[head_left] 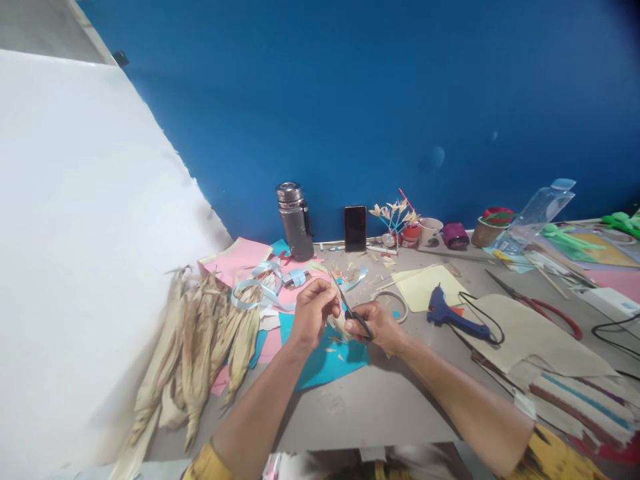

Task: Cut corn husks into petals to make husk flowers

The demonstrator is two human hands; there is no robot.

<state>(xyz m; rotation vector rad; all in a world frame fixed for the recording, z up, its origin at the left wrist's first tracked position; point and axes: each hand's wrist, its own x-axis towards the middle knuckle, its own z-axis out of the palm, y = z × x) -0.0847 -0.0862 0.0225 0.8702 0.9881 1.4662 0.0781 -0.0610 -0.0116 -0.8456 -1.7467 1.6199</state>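
Observation:
My right hand (375, 325) is closed round the black handles of a small pair of scissors (347, 308), whose blades point up and to the left. Close beside the blades, my left hand (316, 310) pinches something too small to make out. Under both hands lies a blue sheet (320, 367) with small pale scraps on it. Dried husks (195, 340) are heaped to the left, next to a curled light-blue ribbon (257, 287).
A grey flask (296, 227), a phone (355, 229) and husk flowers (395, 217) stand along the blue wall. On the right are a blue glue gun (453, 317), a tape ring (400, 307), large red-handled scissors (540, 307) and a tilted plastic bottle (535, 217).

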